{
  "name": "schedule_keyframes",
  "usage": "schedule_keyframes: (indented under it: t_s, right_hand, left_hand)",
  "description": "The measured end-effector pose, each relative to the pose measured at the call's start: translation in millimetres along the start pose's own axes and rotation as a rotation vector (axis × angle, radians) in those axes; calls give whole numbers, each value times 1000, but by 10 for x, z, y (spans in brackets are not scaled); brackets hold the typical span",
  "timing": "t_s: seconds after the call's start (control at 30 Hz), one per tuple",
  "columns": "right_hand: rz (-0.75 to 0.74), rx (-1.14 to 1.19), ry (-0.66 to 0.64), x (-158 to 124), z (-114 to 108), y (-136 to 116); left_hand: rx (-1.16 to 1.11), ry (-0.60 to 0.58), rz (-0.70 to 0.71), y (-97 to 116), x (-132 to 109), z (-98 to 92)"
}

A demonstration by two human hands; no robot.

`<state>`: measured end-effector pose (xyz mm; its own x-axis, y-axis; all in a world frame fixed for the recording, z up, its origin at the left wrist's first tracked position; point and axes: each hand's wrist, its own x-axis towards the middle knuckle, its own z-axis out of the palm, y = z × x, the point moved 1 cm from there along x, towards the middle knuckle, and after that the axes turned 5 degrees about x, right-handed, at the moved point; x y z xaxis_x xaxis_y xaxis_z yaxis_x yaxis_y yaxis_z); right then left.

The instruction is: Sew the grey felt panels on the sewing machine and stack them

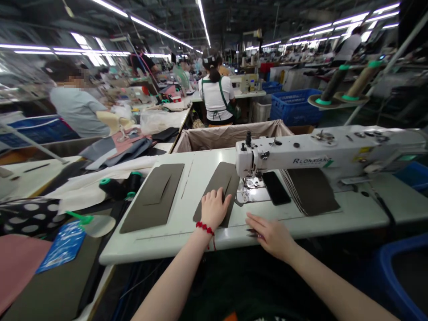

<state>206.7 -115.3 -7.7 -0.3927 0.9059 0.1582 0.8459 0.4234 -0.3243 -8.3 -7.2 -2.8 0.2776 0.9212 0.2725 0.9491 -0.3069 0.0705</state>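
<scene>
My left hand (214,208), with a red bracelet at the wrist, lies flat with fingers spread on a dark grey-brown fabric piece (221,180) beside the needle of a white sewing machine (321,154). My right hand (271,235) rests flat near the table's front edge (174,245), fingers stretched toward small metal snips (251,232) that peek out under its fingertips. A second, larger stack of the same fabric (154,196) lies further left. More cut pieces (310,191) and a black phone (276,188) lie under the machine arm.
Thread cones (123,185) and a green-necked funnel (93,223) sit left of the table. A cloth-lined bin (230,133) stands behind. Blue crates (294,107) lie at right. Other workers sit at the left (76,107) and ahead (217,96).
</scene>
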Motion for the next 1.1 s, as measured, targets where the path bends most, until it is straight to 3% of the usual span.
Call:
schedule_keyframes:
  t_s: [0.17, 0.27, 0.33, 0.43, 0.57, 0.7, 0.83, 0.97, 1.1]
  right_hand:
    - [364, -91, 195, -730, -47, 403]
    - [279, 12, 156, -1173, -62, 596]
    - [225, 113, 121, -1387, -64, 593]
    - [284, 248, 128, -1505, -28, 467]
    - [472, 357, 172, -1357, 85, 296]
    - [622, 284, 201, -1135, 140, 263]
    - [601, 211, 206, -1038, 147, 298]
    - [584, 164, 146, -1049, 200, 293]
    - [590, 98, 93, -1054, 238, 252]
  left_hand:
    - [92, -8, -9, -91, -548, 22]
    - [46, -61, 95, -245, -882, -22]
    - [-11, -104, 167, -342, -1057, -78]
    - [-117, -158, 224, -397, -1223, -140]
    - [-242, -190, 256, -300, -1194, -143]
    - [-298, -210, 296, -124, -904, -139]
    - [-296, -175, 249, 196, -659, -185]
    - [-368, -146, 326, 745, -647, -140]
    - [-378, -127, 372, 1183, -729, 43]
